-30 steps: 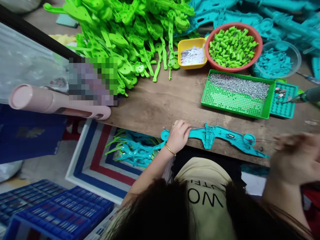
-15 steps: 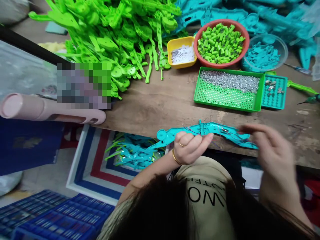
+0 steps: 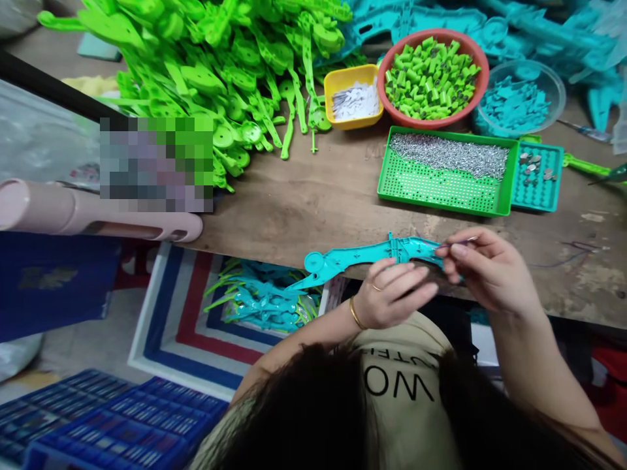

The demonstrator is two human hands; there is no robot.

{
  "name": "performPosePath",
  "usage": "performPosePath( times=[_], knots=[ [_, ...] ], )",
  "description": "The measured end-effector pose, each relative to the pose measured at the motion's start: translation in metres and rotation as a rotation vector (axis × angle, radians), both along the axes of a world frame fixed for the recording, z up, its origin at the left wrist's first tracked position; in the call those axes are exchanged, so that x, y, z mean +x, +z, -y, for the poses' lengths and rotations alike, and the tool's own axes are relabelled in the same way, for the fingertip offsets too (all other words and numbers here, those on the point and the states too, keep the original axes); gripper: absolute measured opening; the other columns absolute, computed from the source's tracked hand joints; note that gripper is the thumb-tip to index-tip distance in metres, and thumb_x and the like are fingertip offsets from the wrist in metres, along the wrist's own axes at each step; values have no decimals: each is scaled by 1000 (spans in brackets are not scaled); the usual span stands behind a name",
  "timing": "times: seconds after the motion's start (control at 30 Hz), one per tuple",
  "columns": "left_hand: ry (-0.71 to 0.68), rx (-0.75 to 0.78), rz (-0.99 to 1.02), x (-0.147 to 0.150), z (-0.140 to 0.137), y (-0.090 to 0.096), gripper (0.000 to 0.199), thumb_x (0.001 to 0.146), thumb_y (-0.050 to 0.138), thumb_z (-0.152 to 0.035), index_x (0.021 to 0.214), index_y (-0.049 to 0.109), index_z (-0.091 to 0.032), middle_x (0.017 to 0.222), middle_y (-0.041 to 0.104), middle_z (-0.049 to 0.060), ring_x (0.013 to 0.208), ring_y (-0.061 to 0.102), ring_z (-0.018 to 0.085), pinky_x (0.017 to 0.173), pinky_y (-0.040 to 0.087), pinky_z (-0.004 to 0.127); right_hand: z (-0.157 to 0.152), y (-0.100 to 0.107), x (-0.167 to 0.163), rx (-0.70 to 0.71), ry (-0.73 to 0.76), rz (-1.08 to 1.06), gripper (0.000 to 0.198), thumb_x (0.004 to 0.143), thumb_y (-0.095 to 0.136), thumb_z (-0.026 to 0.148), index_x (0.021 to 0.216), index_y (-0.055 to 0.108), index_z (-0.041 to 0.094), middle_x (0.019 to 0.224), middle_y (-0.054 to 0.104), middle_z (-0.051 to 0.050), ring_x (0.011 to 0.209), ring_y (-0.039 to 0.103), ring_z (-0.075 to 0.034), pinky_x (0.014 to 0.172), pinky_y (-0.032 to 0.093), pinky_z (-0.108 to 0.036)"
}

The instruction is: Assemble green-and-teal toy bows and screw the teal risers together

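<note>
Along a wooden workbench's (image 3: 294,202) near edge lay a teal plastic shell (image 3: 362,254), probably light and stiff, best gripped by its rim; the right hand (image 3: 494,271) pinched thin, likely fragile wire (image 3: 447,247); the left hand (image 3: 389,297) curved loosely, seemingly empty.

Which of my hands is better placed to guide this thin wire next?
Probably your right hand: it pinches the thin wire over the right side of the blue part. Your left hand is nearby, but looks loosely curled and empty.
</note>
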State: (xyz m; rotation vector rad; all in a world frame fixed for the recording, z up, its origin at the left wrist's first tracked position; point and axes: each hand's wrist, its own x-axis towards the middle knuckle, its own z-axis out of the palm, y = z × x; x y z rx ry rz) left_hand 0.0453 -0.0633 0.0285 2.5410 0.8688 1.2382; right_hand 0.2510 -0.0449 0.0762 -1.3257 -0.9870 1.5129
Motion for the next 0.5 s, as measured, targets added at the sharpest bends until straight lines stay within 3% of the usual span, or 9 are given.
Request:
performPosePath(
  times=[0.1,0.23,0.33,0.5],
  knots=[
    [213,-179,17,-9,-3,-10,23,83,62,-16,103,69,-25,103,72,5,101,61,21,95,45,40,-2,1,16,145,100,434,13,83,67,32,89,67,22,76,71,-1,56,58,-11,50,44,-24],
    [357,-311,6,-15,-10,-14,12,88,59,-18,95,69,-18,98,68,9,97,58,21,90,46,38,-6,-1,22,466,497,984,14,86,56,23,92,69,22,87,72,-3,74,64,-17,61,44,-28],
    [387,-343,-28,-16,-13,-15,12,90,58,-21,91,70,-18,95,67,7,95,57,20,89,45,37,-11,1,17,675,684,1235,19,90,50,21,95,68,21,90,71,-5,82,63,-19,58,39,-28],
    [412,-336,-70,-18,-11,-18,10,90,60,-20,91,69,-19,95,67,6,95,57,20,88,43,37,-19,5,7,866,789,1389,18,93,50,24,96,66,19,82,67,-3,80,57,-18,55,32,-30]
  ],
)
